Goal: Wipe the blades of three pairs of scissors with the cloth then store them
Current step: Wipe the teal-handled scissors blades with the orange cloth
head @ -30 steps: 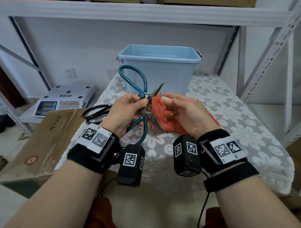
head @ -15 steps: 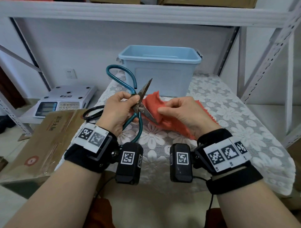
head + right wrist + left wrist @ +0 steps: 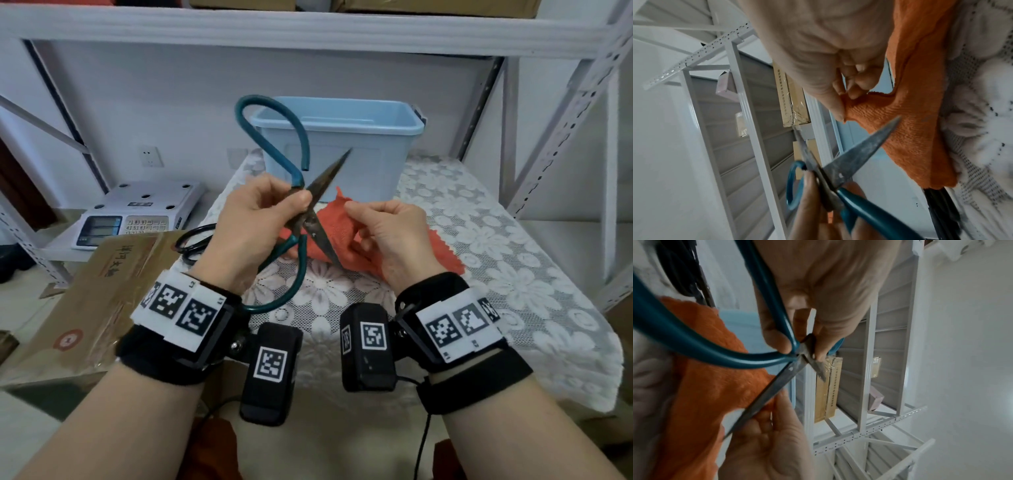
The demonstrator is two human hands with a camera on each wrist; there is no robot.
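White metal shelving (image 3: 561, 113) frames a table (image 3: 513, 274) under a lace cloth with a flower pattern; at its far edge stands a pale blue bin (image 3: 342, 144), its top uncovered; to the left, lower down, sit a scale (image 3: 137, 212) and a cardboard box (image 3: 85, 291); more boxes lie on the shelf above.

Left hand (image 3: 253, 226) grasps the teal scissors (image 3: 301, 219) at the pivot, thumb and fingers pinched on the joint where the handles meet the blades; the scissors are held in the air above the table's near part, blades spread wide apart; one blade points up and to the right in front of the bin, the other slants down and to the right across the cloth (image 3: 346, 236); one teal loop rises before the bin's left corner, the other curves down toward the left wrist.

Right hand (image 3: 390, 233) grips the orange cloth, fingers curled, thumb and fingertip pinching a fold of it near the top; the cloth is bunched behind the lower blade and trails onto the table beside the right wrist; whether the blade touches it I cannot tell; in the right wrist view the blade tip overlaps the orange fabric just below the pinching fingers.

Black scissors (image 3: 195, 243) lie on the table's left edge, partly hidden behind the left hand.
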